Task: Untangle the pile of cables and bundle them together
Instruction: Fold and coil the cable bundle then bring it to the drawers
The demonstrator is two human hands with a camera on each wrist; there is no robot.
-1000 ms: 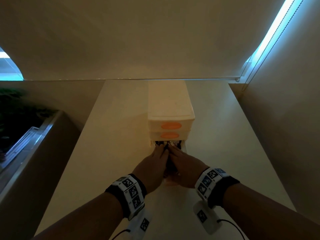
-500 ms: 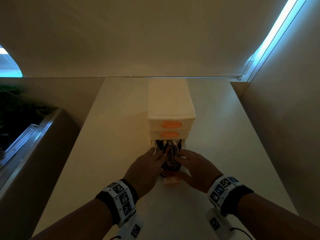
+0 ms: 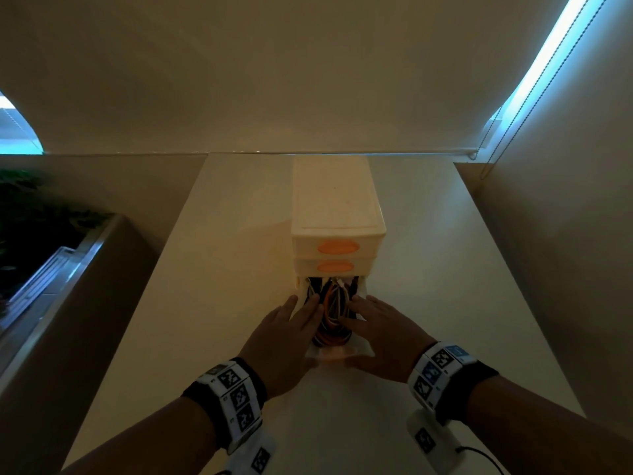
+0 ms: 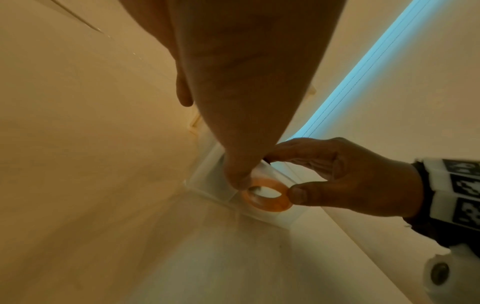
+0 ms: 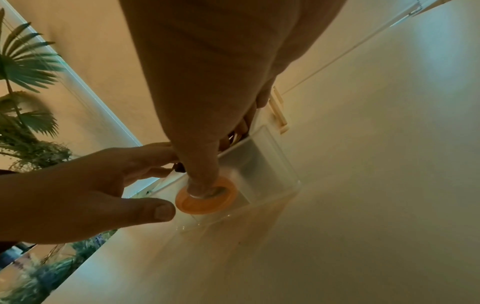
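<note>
We find the cables piled, tangled, in the pulled-out bottom drawer on the surface. Left hand and right hand flank them, fingers spread, gripping nothing. Untangling and bundling both remain.

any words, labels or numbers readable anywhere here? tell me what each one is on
No readable words, brands or numbers in any view.
Left wristband: black and white square marker patterns, plus tiny characters beside them, too small to read.
Right wristband: the same kind of marker patterns, no legible text.
Drawer unit: plain orange oval handles, no label showing.
Open bottom drawer with the cables: no print visible.
</note>
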